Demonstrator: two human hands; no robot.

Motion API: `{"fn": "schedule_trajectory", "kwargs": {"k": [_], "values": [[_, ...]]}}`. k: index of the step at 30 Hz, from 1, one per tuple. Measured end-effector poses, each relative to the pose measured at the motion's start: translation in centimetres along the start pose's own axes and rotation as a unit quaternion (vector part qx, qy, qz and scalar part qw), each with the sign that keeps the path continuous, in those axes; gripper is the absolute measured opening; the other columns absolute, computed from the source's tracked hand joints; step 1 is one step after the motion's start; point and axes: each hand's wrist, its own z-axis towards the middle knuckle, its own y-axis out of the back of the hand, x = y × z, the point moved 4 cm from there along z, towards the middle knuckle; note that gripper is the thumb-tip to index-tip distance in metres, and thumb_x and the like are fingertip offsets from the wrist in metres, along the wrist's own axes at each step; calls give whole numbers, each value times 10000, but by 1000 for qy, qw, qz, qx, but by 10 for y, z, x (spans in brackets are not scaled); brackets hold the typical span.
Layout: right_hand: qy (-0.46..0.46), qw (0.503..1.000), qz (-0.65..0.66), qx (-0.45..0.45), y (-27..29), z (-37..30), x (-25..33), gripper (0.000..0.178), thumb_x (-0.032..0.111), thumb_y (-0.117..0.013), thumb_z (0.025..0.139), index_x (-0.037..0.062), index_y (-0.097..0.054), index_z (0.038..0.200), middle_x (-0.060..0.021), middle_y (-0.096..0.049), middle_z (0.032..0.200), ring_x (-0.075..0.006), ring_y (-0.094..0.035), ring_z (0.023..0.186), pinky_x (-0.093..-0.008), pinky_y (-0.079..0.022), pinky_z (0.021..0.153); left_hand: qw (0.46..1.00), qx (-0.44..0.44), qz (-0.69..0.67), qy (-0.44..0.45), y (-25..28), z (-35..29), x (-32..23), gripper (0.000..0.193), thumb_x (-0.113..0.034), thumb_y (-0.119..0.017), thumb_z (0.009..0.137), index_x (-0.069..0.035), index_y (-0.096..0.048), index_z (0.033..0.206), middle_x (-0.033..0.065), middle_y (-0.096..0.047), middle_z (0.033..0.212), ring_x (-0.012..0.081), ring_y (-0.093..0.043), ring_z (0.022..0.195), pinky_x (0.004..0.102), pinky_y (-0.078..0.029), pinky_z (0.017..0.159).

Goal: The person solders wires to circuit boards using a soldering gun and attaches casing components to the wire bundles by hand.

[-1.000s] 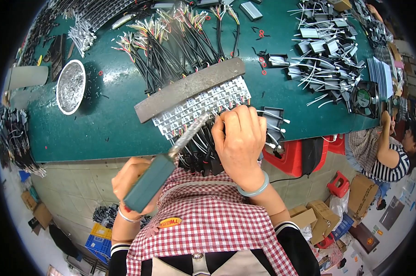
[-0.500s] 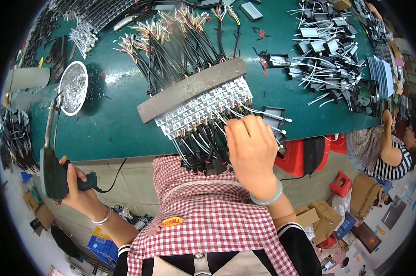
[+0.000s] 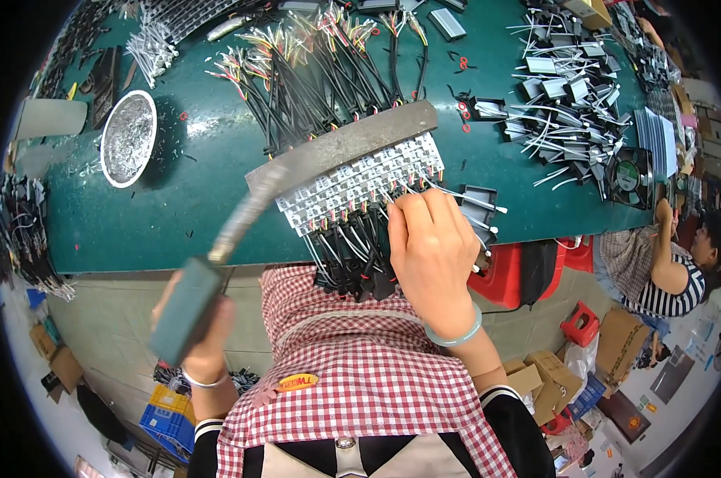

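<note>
My left hand grips a green soldering gun, blurred by motion, its long tip slanting up toward the left end of a metal bar. A panel of small white circuit boards lies below that metal bar. From its near edge, black cables with white and red leads hang over the table edge. My right hand is closed at the panel's lower right, by the lead ends; its fingertips and whatever they pinch are hidden. More black cables with bare coloured ends fan out beyond the bar.
A white-rimmed bowl with silvery scraps stands at the left on the green table. Black housings with white cables pile up at the right, near a fan. A red stool is under the edge; a person sits far right.
The soldering gun in my left hand has swung right from beside the bowl, toward the boards. My right hand has stayed at almost the same spot on the panel's edge.
</note>
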Motion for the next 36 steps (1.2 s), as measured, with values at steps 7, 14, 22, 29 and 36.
{"fn": "schedule_trajectory", "kwargs": {"k": [7,14,22,29,36], "values": [[-8,999,20,-47,-3,2,1,165,81,-703,814,75,-554,744,-70,-496,745,-243,-546,691,-365,-443,579,987,135,-79,-34,-48,19,-38,270,-33,-776,695,93,-672,911,189,-683,871,294,-688,740,342,-536,660],[-1,996,48,-71,-6,-2,-2,116,58,-710,788,77,-596,780,-56,-502,749,-229,-545,690,-354,-431,586,984,149,-85,-39,-59,20,-39,222,-6,-751,707,74,-679,901,182,-683,869,294,-689,742,338,-535,651],[4,995,66,-71,-6,-3,-2,135,19,-750,754,63,-643,824,-54,-536,754,-228,-565,677,-353,-435,581,984,154,-61,-60,-62,21,-38,222,6,-751,687,61,-680,891,176,-683,863,305,-686,726,333,-530,628],[16,994,67,-88,-7,-5,-2,117,35,-721,764,69,-625,822,-45,-501,740,-212,-545,677,-341,-406,581,984,159,-56,-62,-62,22,-40,229,26,-731,666,73,-672,883,188,-685,866,303,-684,718,333,-531,629],[21,993,61,-99,-7,-4,0,141,9,-719,751,68,-599,795,-49,-483,727,-211,-535,653,-336,-400,563,983,166,-61,-42,-60,22,-50,248,10,-718,649,68,-665,884,186,-687,878,296,-684,724,335,-528,643]]}}
